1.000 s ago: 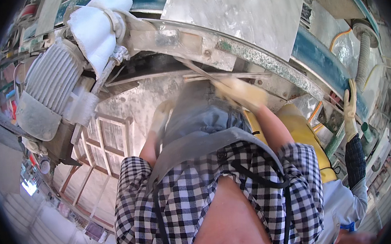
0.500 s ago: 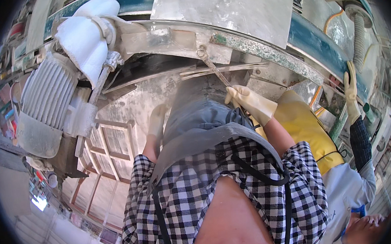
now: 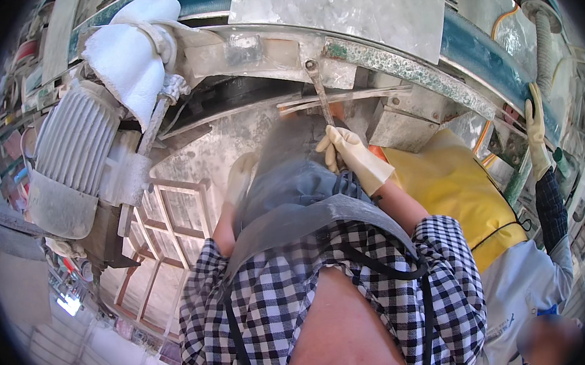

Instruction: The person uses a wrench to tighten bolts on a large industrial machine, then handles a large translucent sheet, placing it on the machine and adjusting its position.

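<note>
Up near the middle, the right hand [image 3: 353,156] wears a pale rubber glove. Its fingers [image 3: 334,142] are clenched around the lower end of a thin metal rod [image 3: 318,92]. The rod goes up from the hand to the dusty metal rim [image 3: 393,63] of a big machine, where its top end sits at a small bolt. Just under the rim lie flat metal strips [image 3: 347,97], and the rod crosses them.

The left hand [image 3: 241,179] is gloved too. It hangs lower, beside a grey apron [image 3: 294,203], and it is blurry, so I cannot tell if its fingers are open or closed. It touches nothing I can see.

On the left is a ribbed grey motor [image 3: 73,150] with a white cloth bundle [image 3: 131,51] tied above it. No box or bin with things in it shows. On the right stands another person in a yellow apron [image 3: 456,191], whose gloved hand [image 3: 536,125] rests on the machine's blue edge [image 3: 472,41].
</note>
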`<action>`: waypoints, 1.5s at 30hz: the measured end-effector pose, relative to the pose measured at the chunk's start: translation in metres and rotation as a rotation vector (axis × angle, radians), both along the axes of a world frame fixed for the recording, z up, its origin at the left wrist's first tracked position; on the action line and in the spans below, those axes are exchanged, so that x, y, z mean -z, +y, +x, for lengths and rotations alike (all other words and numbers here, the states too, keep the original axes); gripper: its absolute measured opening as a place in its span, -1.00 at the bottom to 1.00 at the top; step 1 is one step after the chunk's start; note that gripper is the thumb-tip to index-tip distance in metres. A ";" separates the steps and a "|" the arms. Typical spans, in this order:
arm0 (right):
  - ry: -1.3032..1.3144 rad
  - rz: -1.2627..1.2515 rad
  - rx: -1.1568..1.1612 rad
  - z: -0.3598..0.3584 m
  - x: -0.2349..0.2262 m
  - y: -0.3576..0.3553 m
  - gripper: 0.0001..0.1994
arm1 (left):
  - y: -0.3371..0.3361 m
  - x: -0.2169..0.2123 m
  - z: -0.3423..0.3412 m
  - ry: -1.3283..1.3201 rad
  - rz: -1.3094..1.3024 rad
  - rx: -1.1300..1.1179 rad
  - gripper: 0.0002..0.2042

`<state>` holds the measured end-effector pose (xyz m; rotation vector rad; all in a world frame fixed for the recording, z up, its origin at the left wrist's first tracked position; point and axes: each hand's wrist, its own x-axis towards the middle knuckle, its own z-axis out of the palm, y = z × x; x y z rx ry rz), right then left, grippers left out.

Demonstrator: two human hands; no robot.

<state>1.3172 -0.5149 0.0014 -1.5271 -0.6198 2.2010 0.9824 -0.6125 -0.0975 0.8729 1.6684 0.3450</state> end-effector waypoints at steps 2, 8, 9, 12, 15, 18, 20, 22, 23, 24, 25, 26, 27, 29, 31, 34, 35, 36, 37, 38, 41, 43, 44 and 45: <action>0.016 -0.021 0.034 -0.007 -0.001 -0.001 -0.51 | -0.006 -0.001 -0.008 0.029 -0.018 -0.077 -0.56; -0.030 -0.072 0.036 -0.006 -0.004 -0.002 -0.53 | -0.006 -0.019 -0.029 -0.028 -0.094 -0.143 -0.55; -0.049 -0.063 0.049 -0.006 -0.003 -0.003 -0.53 | -0.004 -0.022 -0.032 0.007 -0.085 -0.083 -0.54; -0.035 -0.009 0.050 -0.007 0.001 -0.004 -0.54 | 0.000 -0.022 -0.036 0.040 -0.055 -0.035 -0.52; 0.010 0.027 0.010 0.001 0.005 0.002 -0.54 | 0.005 -0.015 -0.035 0.027 -0.029 -0.020 -0.50; 0.052 -0.036 -0.081 0.023 0.009 0.013 -0.51 | 0.011 -0.014 -0.028 0.042 -0.031 0.020 -0.51; -0.083 -0.068 -0.167 0.041 0.011 0.023 -0.50 | 0.016 -0.018 -0.018 0.038 -0.062 0.016 -0.52; 0.003 -0.059 -0.223 0.052 0.011 0.030 -0.50 | 0.022 -0.026 -0.003 0.019 -0.019 -0.032 -0.53; -0.027 -0.049 -0.299 0.056 0.010 0.037 -0.51 | 0.025 -0.029 0.006 0.010 0.008 -0.069 -0.53; 0.001 -0.036 -0.378 0.060 0.008 0.043 -0.52 | 0.027 -0.033 0.015 0.009 0.010 -0.053 -0.53; -0.152 -0.020 -0.469 0.069 0.005 0.055 -0.50 | 0.029 -0.037 0.023 0.007 0.007 -0.028 -0.53; -0.236 -0.030 -0.556 0.075 0.002 0.069 -0.49 | 0.031 -0.038 0.031 0.003 0.010 -0.005 -0.53; -0.300 0.048 -0.635 0.083 -0.001 0.084 -0.50 | 0.031 -0.037 0.039 -0.073 -0.012 -0.052 -0.51; -0.300 0.123 -0.802 0.104 -0.004 0.123 -0.51 | 0.027 -0.030 0.052 -0.066 0.011 -0.123 -0.50; -0.255 0.092 -0.888 0.121 -0.006 0.148 -0.52 | 0.020 -0.018 0.062 -0.012 -0.008 -0.174 -0.51; -0.263 0.153 -0.786 0.130 -0.010 0.140 -0.52 | 0.007 0.004 0.070 0.045 0.047 -0.088 -0.54; -0.323 0.158 -0.750 0.130 -0.012 0.134 -0.53 | 0.006 0.010 0.074 0.088 0.083 -0.053 -0.57; -0.437 0.224 -0.720 0.127 -0.014 0.125 -0.53 | 0.005 0.013 0.073 0.085 0.083 -0.061 -0.58; -0.489 0.278 -0.709 0.125 -0.015 0.118 -0.53 | 0.005 0.015 0.074 0.080 0.084 -0.075 -0.58; -0.549 0.372 -0.666 0.122 -0.017 0.113 -0.54 | 0.006 0.015 0.074 0.079 0.088 -0.096 -0.59; -0.574 0.336 -0.696 0.114 -0.021 0.100 -0.54 | 0.009 0.003 0.073 -0.028 0.119 -0.235 -0.59; -0.530 0.137 -0.623 0.111 -0.020 0.097 -0.55 | 0.011 -0.009 0.073 -0.035 0.067 -0.206 -0.59; -0.497 0.031 -0.587 0.110 -0.018 0.096 -0.56 | 0.011 -0.014 0.072 -0.067 0.090 -0.194 -0.59; -0.551 0.147 -0.613 0.109 -0.017 0.094 -0.57 | 0.011 -0.018 0.071 -0.025 0.048 -0.174 -0.59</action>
